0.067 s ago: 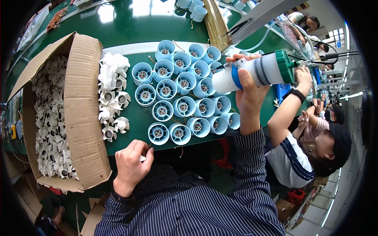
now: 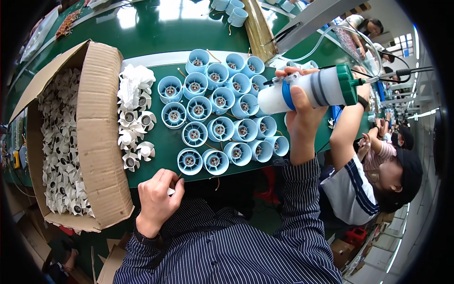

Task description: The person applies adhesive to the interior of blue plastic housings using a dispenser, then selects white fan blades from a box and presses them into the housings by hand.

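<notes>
The right hand (image 2: 303,103) is wrapped around a white cylindrical dispenser (image 2: 276,98), thumb on the near side and fingers over the top, holding it raised above the desk (image 2: 160,161). The dispenser lies tilted in that grip: its white end points left of the hand, while its green cap (image 2: 347,85) sticks out to the right, with a clear tube (image 2: 377,79) running off from it. A blue band (image 2: 287,94) circles the body right beside the fingers, and dark grey rings (image 2: 318,87) sit between the hand and the cap. The left hand (image 2: 160,196) is at the near edge of the desk, fingers curled in and thumb pressed against them, with a small white piece (image 2: 170,191) showing between; what it is, I cannot tell. Ahead of the left hand and left of the right one, light blue round housings (image 2: 215,162) stand close together in rough rows, open tops up, thin wires trailing from some of them. White fan wheels (image 2: 144,119) lie in a short column ahead and to the left of the left hand, a crumpled white bag (image 2: 135,85) at their far end. Farther left of that hand, an open cardboard box (image 2: 100,137) holds many more such wheels. To the right of the right hand, a co-worker (image 2: 352,189) in a white sleeve with dark stripes reaches forward.
</notes>
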